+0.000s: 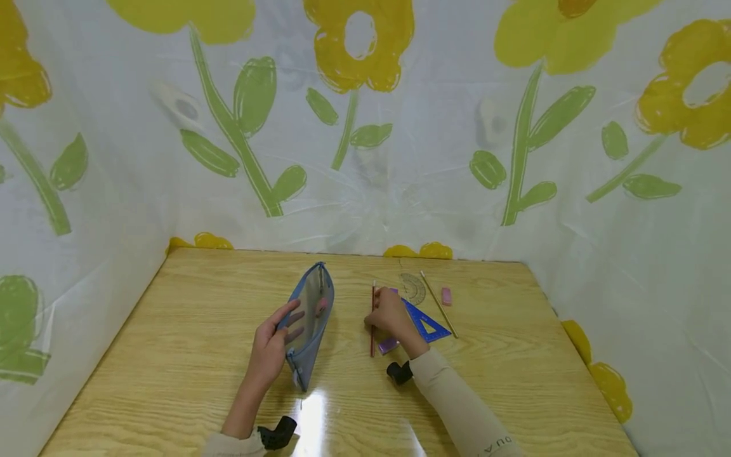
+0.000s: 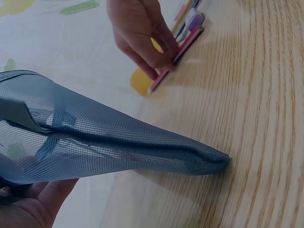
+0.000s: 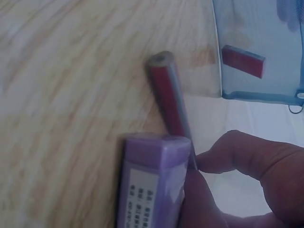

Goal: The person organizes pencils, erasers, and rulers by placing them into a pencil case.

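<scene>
Right hand (image 1: 394, 315): thumb and fingertips pinch the red pencil (image 1: 372, 343) near mid-length; the middle of the shaft is covered by the fingers in the head view. Cannot tell whether the pencil is clear of the tabletop (image 1: 194, 330). The purple case (image 1: 389, 345) lies partly under the same hand, showing only beyond and on the near side of it.

Left hand (image 1: 271, 346): grips the blue mesh pouch (image 1: 311, 354) at its left side, thumb at the rim, fingers seen through the mesh. The pouch stands tilted, mouth gaping, to the left of the right hand. An eraser (image 1: 321, 307) is inside it, ahead and to the right of the left hand.

Surroundings: just right of the right hand, the blue set square (image 1: 415, 315), one corner region covered by the hand. Beyond that hand, the transparent protractor (image 1: 419, 289), faint against the wood grain. Farther right, the gold pencil (image 1: 439, 304), then a loose pink eraser (image 1: 446, 296). A flower-print sheet (image 1: 365, 209) stands behind everything.

Between views: the left wrist view has the pouch across the foreground, with the left hand cut off at the lower corner; the items past the right hand overlap there and are hard to separate. Only the right wrist view gives the pencil's flat end and the white printed label (image 3: 141, 197) on the case; the print is too blurred to read, and the case is cut off at the bottom edge.
</scene>
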Demonstrator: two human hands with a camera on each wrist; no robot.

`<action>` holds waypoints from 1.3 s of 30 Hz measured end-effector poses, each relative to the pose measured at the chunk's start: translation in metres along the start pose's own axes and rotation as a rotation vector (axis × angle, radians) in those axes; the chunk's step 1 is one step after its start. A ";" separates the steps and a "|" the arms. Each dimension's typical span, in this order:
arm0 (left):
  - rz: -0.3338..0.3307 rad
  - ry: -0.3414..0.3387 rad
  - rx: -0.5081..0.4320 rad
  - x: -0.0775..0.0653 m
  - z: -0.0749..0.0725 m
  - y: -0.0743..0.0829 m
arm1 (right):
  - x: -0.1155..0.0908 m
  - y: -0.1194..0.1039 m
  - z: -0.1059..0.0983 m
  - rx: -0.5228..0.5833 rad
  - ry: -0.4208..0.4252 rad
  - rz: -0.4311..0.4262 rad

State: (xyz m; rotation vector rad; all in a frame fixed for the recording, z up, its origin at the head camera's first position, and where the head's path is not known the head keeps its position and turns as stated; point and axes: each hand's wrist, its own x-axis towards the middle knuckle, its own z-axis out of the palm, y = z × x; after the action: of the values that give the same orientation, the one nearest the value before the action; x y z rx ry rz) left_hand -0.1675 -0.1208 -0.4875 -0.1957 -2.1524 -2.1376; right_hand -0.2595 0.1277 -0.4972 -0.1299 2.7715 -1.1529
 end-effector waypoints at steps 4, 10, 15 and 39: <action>0.001 0.006 -0.002 -0.001 0.000 0.001 | 0.001 0.002 0.000 0.009 -0.007 0.016; 0.010 0.015 0.001 0.000 -0.001 0.001 | 0.004 0.005 -0.003 0.052 -0.003 0.046; 0.022 0.023 0.001 0.002 0.000 0.002 | 0.006 0.007 -0.010 0.109 -0.037 0.051; 0.011 0.044 0.006 -0.004 -0.001 -0.001 | 0.002 0.032 -0.009 0.461 -0.182 -0.086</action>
State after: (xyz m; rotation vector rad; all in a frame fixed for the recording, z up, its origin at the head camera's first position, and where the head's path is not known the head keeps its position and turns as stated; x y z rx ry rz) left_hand -0.1635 -0.1220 -0.4890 -0.1585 -2.1287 -2.1084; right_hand -0.2642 0.1559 -0.5137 -0.2883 2.2960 -1.6721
